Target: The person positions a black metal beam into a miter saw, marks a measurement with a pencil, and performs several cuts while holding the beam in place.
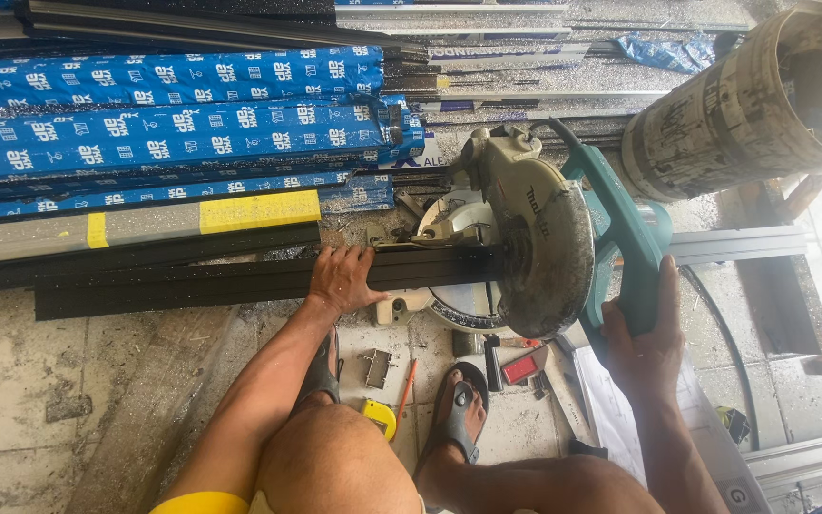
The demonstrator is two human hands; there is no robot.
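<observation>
A teal and grey mitre saw (544,238) stands on the floor in front of me, its round blade guard lowered over a long black metal profile (192,281). My left hand (342,278) presses flat on the profile just left of the saw. My right hand (647,338) is closed around the saw's teal handle. The profile runs from the far left under the blade. My knees and sandalled feet show at the bottom.
Blue-wrapped profiles (173,124) and a grey bar with yellow tape (135,224) are stacked behind the black one. A worn bucket (753,95) lies at the top right. An orange pencil (405,388), a yellow tape measure (379,415) and small metal offcuts lie by my feet.
</observation>
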